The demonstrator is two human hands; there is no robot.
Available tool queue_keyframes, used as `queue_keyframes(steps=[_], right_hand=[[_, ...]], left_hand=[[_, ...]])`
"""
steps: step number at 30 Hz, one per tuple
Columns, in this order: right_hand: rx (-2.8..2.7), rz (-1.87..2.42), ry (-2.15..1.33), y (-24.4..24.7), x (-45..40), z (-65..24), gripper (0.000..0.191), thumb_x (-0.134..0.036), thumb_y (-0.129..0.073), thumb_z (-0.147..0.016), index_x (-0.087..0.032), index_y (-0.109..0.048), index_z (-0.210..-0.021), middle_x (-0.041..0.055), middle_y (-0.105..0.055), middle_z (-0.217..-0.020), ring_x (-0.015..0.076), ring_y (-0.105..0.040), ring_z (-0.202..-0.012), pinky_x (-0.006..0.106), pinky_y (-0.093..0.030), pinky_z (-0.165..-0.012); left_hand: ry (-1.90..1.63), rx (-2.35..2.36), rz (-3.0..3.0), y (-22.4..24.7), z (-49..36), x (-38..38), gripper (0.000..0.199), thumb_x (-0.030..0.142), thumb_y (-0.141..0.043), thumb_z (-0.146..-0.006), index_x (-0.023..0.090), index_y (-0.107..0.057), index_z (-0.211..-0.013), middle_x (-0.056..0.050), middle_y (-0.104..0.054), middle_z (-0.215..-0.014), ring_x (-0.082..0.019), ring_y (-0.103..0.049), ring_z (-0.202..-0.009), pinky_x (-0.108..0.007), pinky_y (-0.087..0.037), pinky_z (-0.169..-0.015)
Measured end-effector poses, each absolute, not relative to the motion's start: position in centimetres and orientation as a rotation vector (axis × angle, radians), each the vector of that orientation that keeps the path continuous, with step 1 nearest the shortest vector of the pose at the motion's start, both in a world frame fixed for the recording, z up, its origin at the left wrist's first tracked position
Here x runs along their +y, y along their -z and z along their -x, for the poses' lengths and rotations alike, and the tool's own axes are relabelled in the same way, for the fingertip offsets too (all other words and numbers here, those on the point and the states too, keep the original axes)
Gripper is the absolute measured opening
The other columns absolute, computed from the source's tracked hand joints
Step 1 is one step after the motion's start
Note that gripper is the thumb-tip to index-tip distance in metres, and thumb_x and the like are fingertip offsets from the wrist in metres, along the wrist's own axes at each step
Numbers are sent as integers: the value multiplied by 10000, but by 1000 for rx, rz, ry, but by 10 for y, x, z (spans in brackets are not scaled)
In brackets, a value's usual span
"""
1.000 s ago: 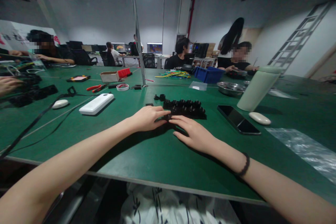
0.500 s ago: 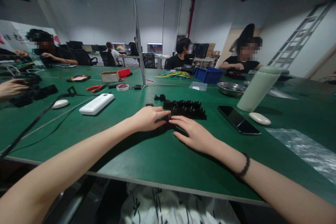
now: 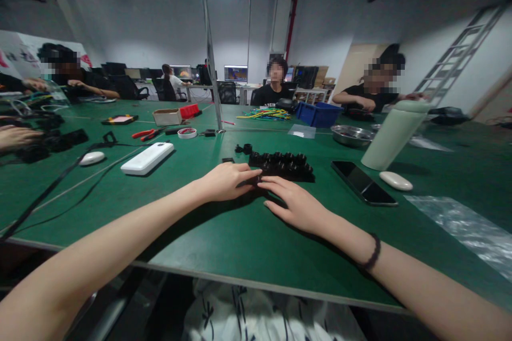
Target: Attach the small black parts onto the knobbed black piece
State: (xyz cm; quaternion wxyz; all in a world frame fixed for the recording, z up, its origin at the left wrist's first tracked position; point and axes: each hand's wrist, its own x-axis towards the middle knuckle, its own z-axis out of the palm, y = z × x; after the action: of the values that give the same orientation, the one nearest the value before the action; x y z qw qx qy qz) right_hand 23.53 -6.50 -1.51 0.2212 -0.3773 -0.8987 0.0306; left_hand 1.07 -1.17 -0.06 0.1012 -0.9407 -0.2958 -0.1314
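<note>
Rows of small black parts (image 3: 283, 162) stand on the green table (image 3: 240, 240), just beyond my hands. My left hand (image 3: 228, 180) has its fingers bent together at the near left end of the rows, around something dark that is mostly hidden. From the right, my right hand (image 3: 294, 202) reaches in, its fingertips at the same dark piece and its thumb held apart below. Behind the rows, to the left, lie a few loose black pieces (image 3: 244, 148).
A white power bank (image 3: 148, 159) and red pliers (image 3: 146, 134) lie to the left. On the right are a phone (image 3: 363, 183), a white oval case (image 3: 396, 180), a pale green bottle (image 3: 394, 136), a metal bowl (image 3: 352, 136) and plastic film (image 3: 464, 229). Other people sit around the table.
My left fingertips have shifted very slightly to the right. The person across the table has turned to face forward, and the person at the right has reached toward the bottle.
</note>
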Motion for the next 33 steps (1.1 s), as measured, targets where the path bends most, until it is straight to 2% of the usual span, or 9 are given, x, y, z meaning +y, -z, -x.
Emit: queue_keyframes(steps=[21,33], right_hand=[[-2502,1083,-99,14,-66,-234,395,-263,-527,-898,-199,-549,-1287,135,-534,-1339,267,-548,-1214,460,-472,-1021],[-2510,1026,-80,14,-65,-234,302,-240,-543,-892,-158,-619,-1173,154,-571,-1279,269,-565,-1180,453,-482,-1000]], left_hand=[[389,-854,2779,1,-11,-11,442,335,-503,-922,196,-499,-1342,-87,-661,-1112,-218,-675,-902,-310,-525,-768],[335,-845,2754,0,-12,-12,422,341,-505,-923,193,-519,-1318,-91,-657,-1120,-215,-675,-920,-315,-528,-792]])
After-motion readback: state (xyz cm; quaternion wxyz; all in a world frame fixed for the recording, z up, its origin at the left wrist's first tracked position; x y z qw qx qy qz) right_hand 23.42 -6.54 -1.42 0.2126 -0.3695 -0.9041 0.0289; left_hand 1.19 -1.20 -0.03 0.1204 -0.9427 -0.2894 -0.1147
